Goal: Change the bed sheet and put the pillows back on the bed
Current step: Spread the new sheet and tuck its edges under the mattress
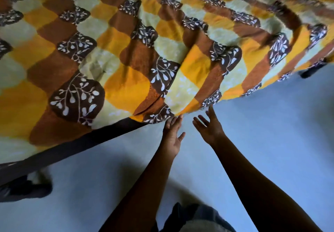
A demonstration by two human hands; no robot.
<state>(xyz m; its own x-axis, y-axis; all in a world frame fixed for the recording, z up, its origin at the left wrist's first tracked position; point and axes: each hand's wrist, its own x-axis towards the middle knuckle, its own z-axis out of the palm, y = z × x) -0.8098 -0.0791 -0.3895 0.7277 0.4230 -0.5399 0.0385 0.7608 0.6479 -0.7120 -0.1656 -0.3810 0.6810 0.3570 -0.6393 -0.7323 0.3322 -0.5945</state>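
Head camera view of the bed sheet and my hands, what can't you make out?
Pillows: none in the head view; its edges cut off the patterned sheet.
Mattress: hidden under that sheet.
Left hand: fingertips reach the sheet hem; motion blur hides whether they touch.
Dark shape under the bed frame: too blurred to identify.

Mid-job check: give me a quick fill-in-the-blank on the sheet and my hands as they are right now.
1. The left hand and the right hand are both ____ and hold nothing.
2. The sheet drapes over the corner of the dark bed frame toward the ____.
3. No ____ are in view on the sheet.
Missing words: open; floor; pillows.
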